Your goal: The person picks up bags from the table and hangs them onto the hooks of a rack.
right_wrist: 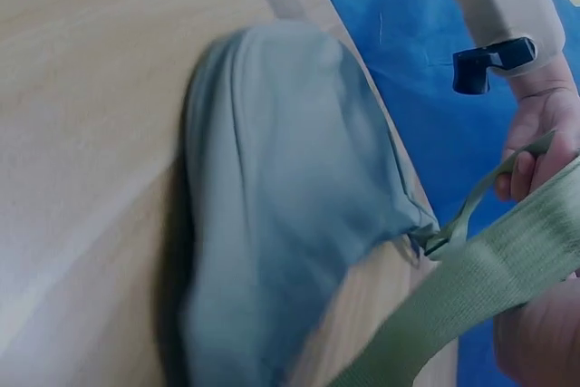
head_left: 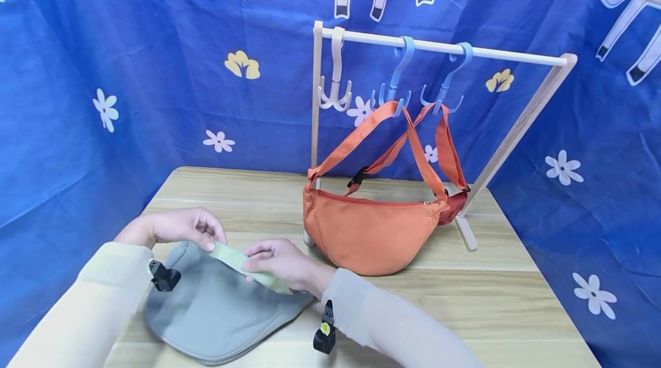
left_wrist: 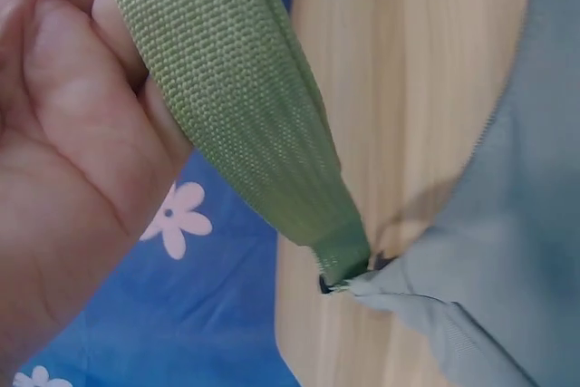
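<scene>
A grey-blue crescent-shaped shoulder bag point(head_left: 217, 310) lies flat near the table's front left, its light green webbing strap point(head_left: 232, 258) lifted above the upper edge. My left hand point(head_left: 188, 227) pinches the strap between thumb and fingers at its left part. Farther right along the same strap, my right hand point(head_left: 281, 262) grips it. In the left wrist view the green strap point(left_wrist: 236, 97) runs down to the corner of the grey bag point(left_wrist: 507, 251). The right wrist view shows the bag's body point(right_wrist: 290, 151), slightly blurred, with the left hand point(right_wrist: 544, 133) beyond the strap point(right_wrist: 489, 274).
An orange crescent bag point(head_left: 377, 230) hangs by its strap from a blue hook point(head_left: 397, 72) on a wooden rack. Behind it a red bag point(head_left: 453, 208) hangs from another blue hook point(head_left: 449, 81). A white hook point(head_left: 337, 72) is at the rail's left. Blue cloth point(head_left: 170, 69) surrounds the table.
</scene>
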